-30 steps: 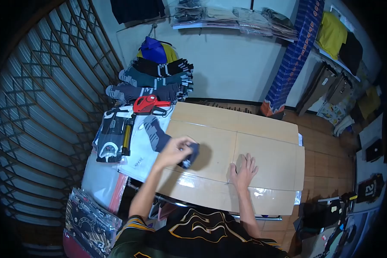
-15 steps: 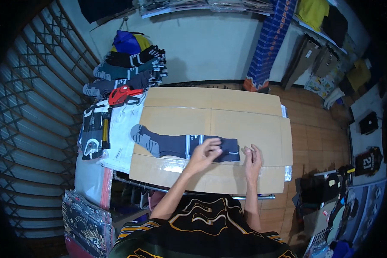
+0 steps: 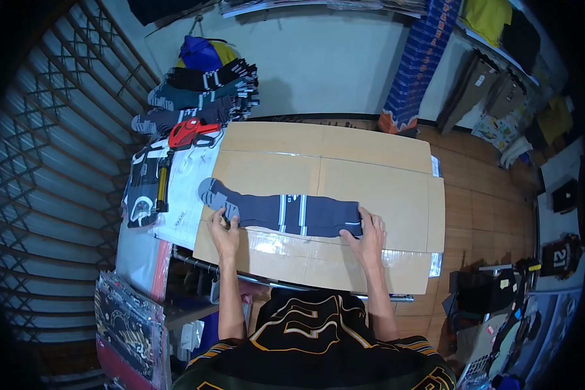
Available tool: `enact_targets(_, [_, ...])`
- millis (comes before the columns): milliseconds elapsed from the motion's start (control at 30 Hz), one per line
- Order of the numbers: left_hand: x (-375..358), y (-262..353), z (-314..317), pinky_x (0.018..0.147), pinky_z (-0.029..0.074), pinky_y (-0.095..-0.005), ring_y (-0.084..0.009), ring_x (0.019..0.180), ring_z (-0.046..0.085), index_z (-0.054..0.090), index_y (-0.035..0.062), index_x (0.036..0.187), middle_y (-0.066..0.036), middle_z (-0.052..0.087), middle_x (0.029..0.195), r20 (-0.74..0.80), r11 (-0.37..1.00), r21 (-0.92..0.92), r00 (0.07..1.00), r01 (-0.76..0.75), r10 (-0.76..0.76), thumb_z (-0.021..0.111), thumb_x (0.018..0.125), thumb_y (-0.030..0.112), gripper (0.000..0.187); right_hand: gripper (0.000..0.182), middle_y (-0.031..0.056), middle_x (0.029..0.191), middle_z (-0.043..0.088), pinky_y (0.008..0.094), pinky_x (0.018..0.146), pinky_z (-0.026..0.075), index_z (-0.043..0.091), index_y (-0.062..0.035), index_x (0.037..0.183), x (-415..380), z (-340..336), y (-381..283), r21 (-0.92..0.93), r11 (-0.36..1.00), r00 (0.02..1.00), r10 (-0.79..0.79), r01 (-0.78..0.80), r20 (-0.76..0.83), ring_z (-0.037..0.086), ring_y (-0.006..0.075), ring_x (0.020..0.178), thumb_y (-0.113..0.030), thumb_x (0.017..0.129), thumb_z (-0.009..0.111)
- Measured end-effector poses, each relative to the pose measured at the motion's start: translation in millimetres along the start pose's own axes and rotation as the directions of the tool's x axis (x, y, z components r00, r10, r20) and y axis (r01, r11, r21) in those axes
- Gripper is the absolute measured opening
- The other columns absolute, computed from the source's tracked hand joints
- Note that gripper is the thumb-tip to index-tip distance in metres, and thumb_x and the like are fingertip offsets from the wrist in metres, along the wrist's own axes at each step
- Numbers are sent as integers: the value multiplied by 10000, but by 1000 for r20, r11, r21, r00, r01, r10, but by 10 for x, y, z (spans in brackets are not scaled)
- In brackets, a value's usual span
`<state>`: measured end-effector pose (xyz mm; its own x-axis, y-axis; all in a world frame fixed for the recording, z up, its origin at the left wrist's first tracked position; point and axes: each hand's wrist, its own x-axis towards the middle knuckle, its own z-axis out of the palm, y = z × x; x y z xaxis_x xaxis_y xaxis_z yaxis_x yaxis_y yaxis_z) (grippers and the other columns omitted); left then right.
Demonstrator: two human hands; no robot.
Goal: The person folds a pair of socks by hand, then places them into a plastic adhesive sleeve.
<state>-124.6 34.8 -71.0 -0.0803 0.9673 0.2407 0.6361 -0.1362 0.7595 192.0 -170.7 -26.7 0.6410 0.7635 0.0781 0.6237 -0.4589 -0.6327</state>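
Currently we have one dark grey sock (image 3: 260,211) laid flat along the cardboard (image 3: 396,188), its lighter grey toe reaching the cardboard's left edge and its cuff lying right of the cardboard's middle crease. Two pale bands with a small mark between them cross the leg of the sock over the cardboard's middle. Our left hand (image 3: 223,235) is at the heel, by the cardboard's left side, thumb and fingers a little apart at the sock's near edge; the fingertips are small in this view, so we cannot tell whether they pinch the fabric or merely rest against it. Our right hand (image 3: 368,240) is at the cuff, right of the cardboard's crease, thumb and fingers spread wide around the near corner of the sock, with the thumb touching it. Just left of the cardboard we see a white sheet (image 3: 187,169), and beyond that a packaged dark item (image 3: 144,188) with a yellow tube (image 3: 162,190) along it. At the cardboard's far left corner sits a red tool (image 3: 192,133), and behind that corner we have a pile of banded socks (image 3: 205,97). Along the cardboard's near side runs a metal rail (image 3: 396,298).
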Motion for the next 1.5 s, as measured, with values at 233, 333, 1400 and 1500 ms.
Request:
enact_targets(233, [-348, 377, 153, 1006, 466, -450, -377, 1131, 554, 672, -13, 1199, -221, 572, 1203, 68, 999, 27, 997, -42, 40, 846, 803, 125, 454, 677, 162, 1234, 632, 453, 1022, 483, 640, -60, 1309, 338, -130, 433, 54, 998, 992, -11, 18, -126, 579, 369, 1174, -124, 686, 895])
enact_targets(333, [-431, 551, 266, 937, 476, -443, -350, 1040, 557, 665, -11, 1163, -201, 582, 1131, 118, 998, -13, 991, -64, 65, 849, 796, 132, 435, 616, 161, 1241, 630, 444, 1021, 485, 653, -35, 1218, 492, -228, 602, 44, 996, 991, 76, -72, -112, 574, 354, 1187, -118, 662, 905])
enact_targets(1400, [-316, 625, 224, 632, 508, -285, -124, 678, 600, 632, -51, 1125, -107, 660, 843, 218, 968, -250, 976, 33, 23, 723, 878, -22, 265, 267, 20, 688, 474, 318, 609, 402, 507, -19, 845, 546, -57, 656, 373, 923, 923, 218, -90, -317, 431, 120, 654, -86, 854, 765])
enact_targets(1500, [-313, 539, 250, 615, 480, -271, -113, 647, 566, 637, -39, 1112, -83, 645, 806, 252, 971, -232, 968, 52, 8, 712, 872, -34, 252, 260, 80, 726, 526, 350, 662, 447, 524, 1, 866, 531, -116, 617, 372, 919, 924, 247, -129, -291, 487, 181, 681, -105, 841, 760])
